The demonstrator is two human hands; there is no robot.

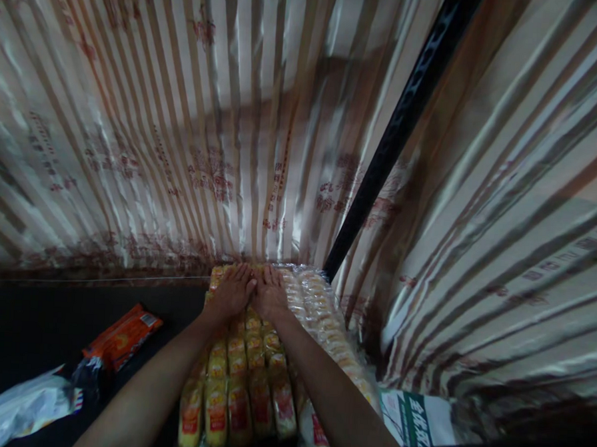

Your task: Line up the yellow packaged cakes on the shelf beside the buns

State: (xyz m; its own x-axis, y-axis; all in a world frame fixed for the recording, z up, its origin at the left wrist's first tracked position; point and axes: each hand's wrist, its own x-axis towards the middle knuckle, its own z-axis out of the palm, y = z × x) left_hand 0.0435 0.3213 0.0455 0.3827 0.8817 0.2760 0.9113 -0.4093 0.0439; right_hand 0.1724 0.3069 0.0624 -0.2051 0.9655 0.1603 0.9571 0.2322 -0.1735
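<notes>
We face a striped, glossy curtain (193,131) that fills the background on all sides, crossed by a black pole (398,129) running diagonally down to the worktop (33,323). On this dark worktop lies a large clear-wrapped pack of small yellow-and-red snack packets (242,394), set in rows, its far end near the foot of the curtain. Our left hand (229,293) and right hand (271,294) rest flat, palms down and fingers extended, side by side on the far end of the pack; neither closes around anything. We judge the pack to be placed, with pressing or squaring in progress. Left of it lie an orange packet (122,338) and a white bag (18,409); a green-and-white carton (418,420) sits right.
</notes>
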